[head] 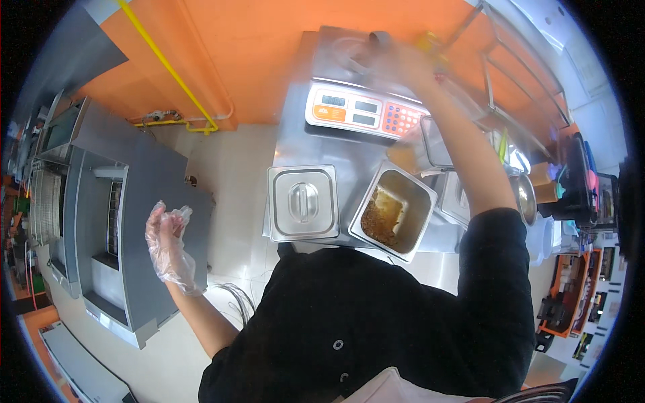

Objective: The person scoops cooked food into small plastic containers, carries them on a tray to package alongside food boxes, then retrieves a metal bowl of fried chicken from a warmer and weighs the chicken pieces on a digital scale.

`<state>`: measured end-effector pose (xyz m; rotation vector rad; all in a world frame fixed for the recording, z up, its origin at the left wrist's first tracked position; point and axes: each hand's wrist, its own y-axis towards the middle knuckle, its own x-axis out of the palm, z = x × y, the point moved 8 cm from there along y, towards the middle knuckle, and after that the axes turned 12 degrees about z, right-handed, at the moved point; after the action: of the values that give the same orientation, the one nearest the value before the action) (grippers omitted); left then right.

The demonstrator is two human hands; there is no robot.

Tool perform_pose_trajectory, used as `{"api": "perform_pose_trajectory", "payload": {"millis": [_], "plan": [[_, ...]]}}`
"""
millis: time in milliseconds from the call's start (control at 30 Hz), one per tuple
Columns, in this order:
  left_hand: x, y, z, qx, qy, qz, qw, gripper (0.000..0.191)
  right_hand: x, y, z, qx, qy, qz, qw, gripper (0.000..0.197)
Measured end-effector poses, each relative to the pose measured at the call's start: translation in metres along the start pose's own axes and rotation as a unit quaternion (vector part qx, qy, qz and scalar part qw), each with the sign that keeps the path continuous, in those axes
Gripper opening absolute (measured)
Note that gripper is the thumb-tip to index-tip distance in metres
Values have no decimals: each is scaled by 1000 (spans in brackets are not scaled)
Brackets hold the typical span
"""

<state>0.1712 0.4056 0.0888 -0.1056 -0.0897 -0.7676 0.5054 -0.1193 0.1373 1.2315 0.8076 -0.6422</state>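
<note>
My left hand (171,242), in a clear plastic glove, is raised at the left, away from the table, with fingers curled; I see nothing in it. My right hand (395,58) is motion-blurred above the steel platform of a digital scale (365,111), near a dark grey rounded item (380,38); its grip is unclear. Nearer to me on the steel table, a deep steel food pan (414,226) holds brown crumbly food (378,224) and some liquid. Left of it a lidded steel pan (304,202) has its lid on.
A clear plastic container (437,143) stands right of the scale. Bottles (544,184) and a steel bowl (526,199) crowd the right side. The orange wall (257,50) rises behind the table. Grey kitchen equipment (151,216) stands at the left, below a yellow pipe (169,65).
</note>
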Motion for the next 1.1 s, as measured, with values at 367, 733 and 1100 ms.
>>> {"api": "perform_pose_trajectory", "payload": {"millis": [367, 733, 1100], "plan": [[17, -17, 13, 7, -4, -14, 1000, 38, -42, -9, 0, 29, 18, 66, 997, 21], [14, -16, 7, -11, 5, -31, 999, 38, 0, -9, 33, 99, 77, 45, 991, 22], [21, -14, 10, 0, 37, -32, 999, 45, -92, -72, 21, 532, 721, 41, 442, 21]]}}
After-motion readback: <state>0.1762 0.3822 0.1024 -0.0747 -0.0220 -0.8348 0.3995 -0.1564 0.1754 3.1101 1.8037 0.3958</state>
